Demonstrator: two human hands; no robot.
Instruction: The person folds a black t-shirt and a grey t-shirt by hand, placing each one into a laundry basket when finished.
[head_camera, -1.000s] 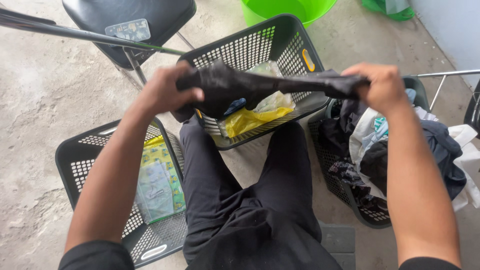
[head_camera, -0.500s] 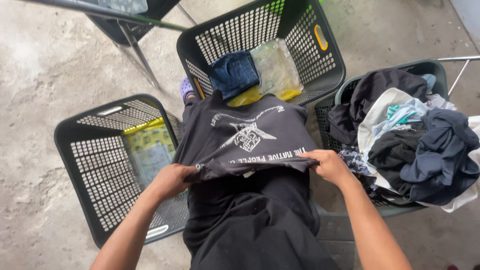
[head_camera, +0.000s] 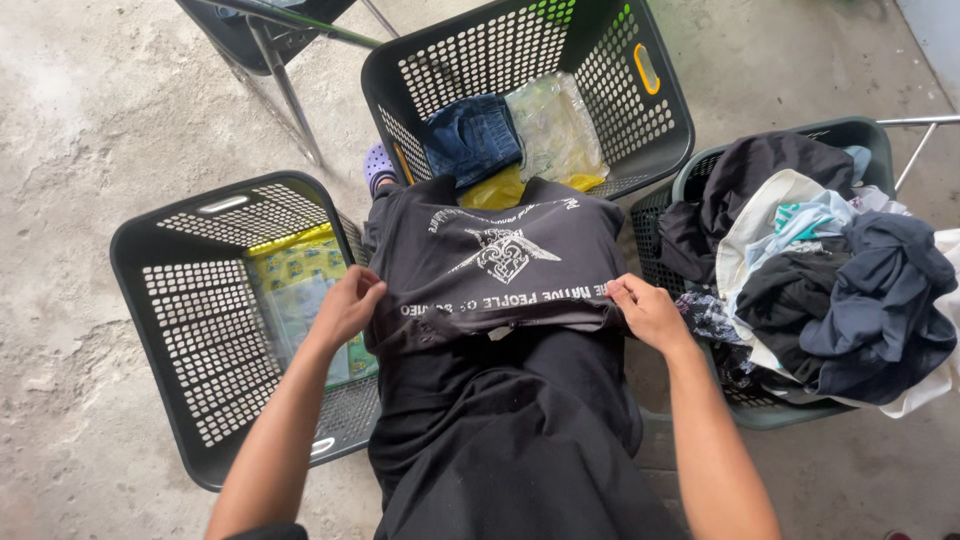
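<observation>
A dark printed T-shirt (head_camera: 500, 262) lies spread over the person's lap at mid-frame, its near edge pinched by the left hand (head_camera: 347, 306) at one corner and the right hand (head_camera: 648, 312) at the other, both closed on the cloth. To fold it well, I judge both corners should stay level and taut (the print faces up). A black basket (head_camera: 170, 330) sits at left, another (head_camera: 660, 130) above, and a heaped clothes basket (head_camera: 690, 185) at right.

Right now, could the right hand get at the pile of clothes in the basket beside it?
Probably yes. The right hand grips the edge of the black T-shirt on the lap, and the pile of clothes sits just beside it with nothing between; it would have to let go of the shirt first.
</observation>
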